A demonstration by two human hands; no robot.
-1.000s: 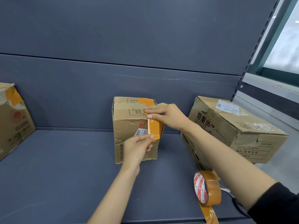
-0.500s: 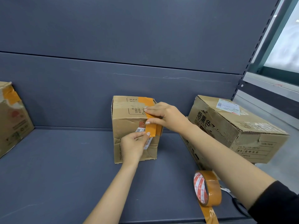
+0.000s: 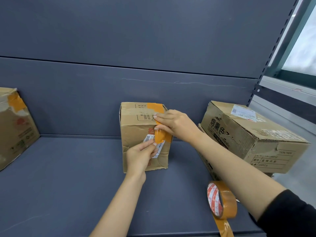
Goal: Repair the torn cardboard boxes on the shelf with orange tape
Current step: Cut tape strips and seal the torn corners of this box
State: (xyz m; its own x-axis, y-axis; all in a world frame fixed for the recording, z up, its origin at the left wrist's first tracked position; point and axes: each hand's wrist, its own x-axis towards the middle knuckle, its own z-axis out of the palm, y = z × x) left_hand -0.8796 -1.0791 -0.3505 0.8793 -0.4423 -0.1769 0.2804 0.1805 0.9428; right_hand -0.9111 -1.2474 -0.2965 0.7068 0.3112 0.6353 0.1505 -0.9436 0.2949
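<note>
A small torn cardboard box (image 3: 135,134) stands upright at the middle of the shelf. A strip of orange tape (image 3: 159,136) runs from its top down over its front right edge. My right hand (image 3: 174,124) presses the strip against the box's upper front edge with straight fingers. My left hand (image 3: 142,155) pinches the strip's loose lower end in front of the box's white label. The orange tape roll (image 3: 221,201) stands on edge near the shelf's front right, with a loose tail hanging over the edge.
A larger cardboard box (image 3: 253,135) lies tilted at the right, close behind my right forearm. Another box (image 3: 15,127) with orange tape on its corner stands at the far left. The grey shelf (image 3: 68,177) has a back wall behind the boxes.
My left hand has pulled the strip's lower end a little lower and leftwards on the box front. My right hand has stayed on the strip at the upper edge.
</note>
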